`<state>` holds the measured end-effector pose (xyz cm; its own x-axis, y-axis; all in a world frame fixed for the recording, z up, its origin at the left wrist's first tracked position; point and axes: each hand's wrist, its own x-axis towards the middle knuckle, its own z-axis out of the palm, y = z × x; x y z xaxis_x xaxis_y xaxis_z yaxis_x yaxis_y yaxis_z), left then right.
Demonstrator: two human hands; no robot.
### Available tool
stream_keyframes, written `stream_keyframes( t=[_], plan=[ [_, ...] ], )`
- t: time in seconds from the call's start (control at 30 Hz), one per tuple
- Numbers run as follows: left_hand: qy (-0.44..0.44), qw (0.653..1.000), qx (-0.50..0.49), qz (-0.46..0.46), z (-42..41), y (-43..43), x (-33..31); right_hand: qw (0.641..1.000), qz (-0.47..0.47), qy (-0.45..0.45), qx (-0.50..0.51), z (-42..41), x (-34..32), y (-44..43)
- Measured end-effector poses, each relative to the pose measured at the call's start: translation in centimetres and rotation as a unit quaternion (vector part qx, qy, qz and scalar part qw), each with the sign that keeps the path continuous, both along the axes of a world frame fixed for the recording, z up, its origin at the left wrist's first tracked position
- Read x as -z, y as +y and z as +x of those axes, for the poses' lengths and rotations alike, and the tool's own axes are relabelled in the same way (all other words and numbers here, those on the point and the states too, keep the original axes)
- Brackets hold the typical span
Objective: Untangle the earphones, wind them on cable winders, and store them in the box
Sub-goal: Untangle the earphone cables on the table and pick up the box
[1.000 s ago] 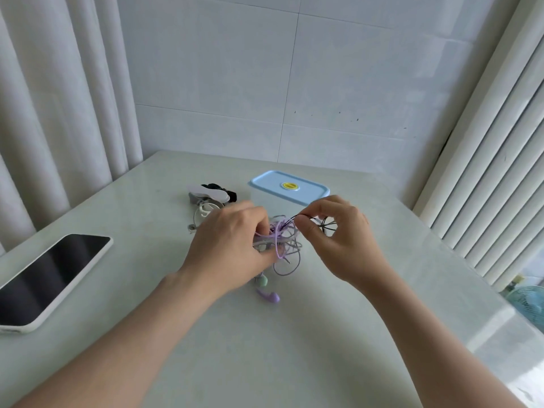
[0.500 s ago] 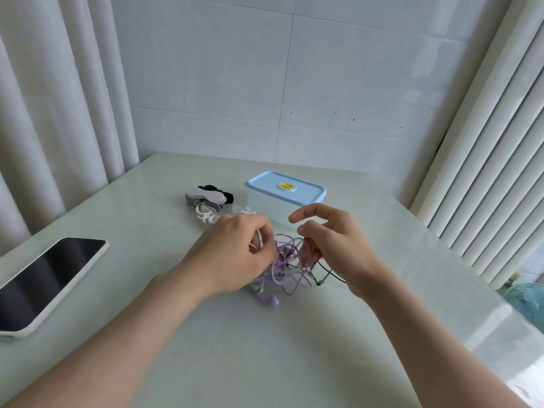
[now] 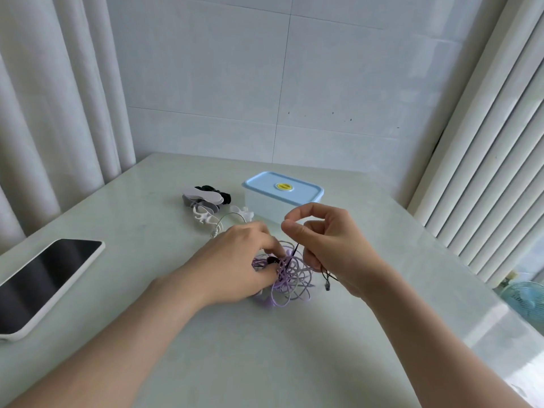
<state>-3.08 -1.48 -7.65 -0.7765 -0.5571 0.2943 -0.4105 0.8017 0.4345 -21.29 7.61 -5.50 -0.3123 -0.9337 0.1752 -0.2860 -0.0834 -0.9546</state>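
A tangle of purple earphone cable (image 3: 290,278) lies on the pale table (image 3: 206,348), with a thin black earphone cable (image 3: 325,273) threaded through it. My left hand (image 3: 238,260) holds the left side of the tangle down, fingers curled into it. My right hand (image 3: 329,245) pinches the black cable between thumb and forefinger just above the tangle; its plug end dangles under the palm. White earphones (image 3: 232,216) lie behind my left hand. Cable winders (image 3: 204,197), white, grey and black, are stacked further back. The box (image 3: 282,198) with a blue lid stands closed behind my hands.
A phone (image 3: 41,284) in a white case lies face up at the table's left edge. Curtains hang on the left, vertical blinds on the right, a tiled wall behind. A small fan (image 3: 527,298) shows beyond the table's right edge.
Both hands have come down from the raised tangle to the table. My right hand went from spread fingers to a pinch on the black cable, drawing it upward.
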Motion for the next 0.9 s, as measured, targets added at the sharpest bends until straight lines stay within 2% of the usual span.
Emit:
stream_keyframes(
  t=[0.1,0.2,0.37,0.57,0.63,0.7,0.8,0.9],
  plan=[
    [-0.007,1.000,-0.015,-0.019,-0.1,0.0,0.0,1.000,-0.008,0.022,0.013,0.1,-0.2,0.0],
    [0.015,0.994,-0.077,-0.070,-0.1,0.2,-0.2,0.996,-0.013,0.082,0.036,-0.2,-0.2,0.0],
    [0.153,0.970,-0.144,-0.126,0.2,-0.2,-0.3,0.991,0.005,0.128,0.040,-0.2,-0.3,0.3],
    [0.253,0.950,-0.121,-0.136,0.1,-0.6,-0.3,0.993,0.031,0.105,0.039,0.7,-0.2,0.3],
    [0.270,0.952,-0.116,-0.082,-0.1,-0.7,-0.2,0.995,0.025,0.078,0.061,0.8,-0.1,0.1],
    [0.302,0.947,-0.110,0.028,-0.4,-0.8,-0.2,0.997,0.020,0.042,0.059,0.9,-0.3,0.0],
    [0.334,0.919,-0.096,0.187,-0.7,-0.7,-0.6,1.000,0.015,0.014,0.005,0.9,-0.6,0.2],
    [0.358,0.886,-0.068,0.288,-0.7,-0.5,-0.8,1.000,0.012,-0.020,-0.009,1.3,-0.8,0.3]
  ],
)
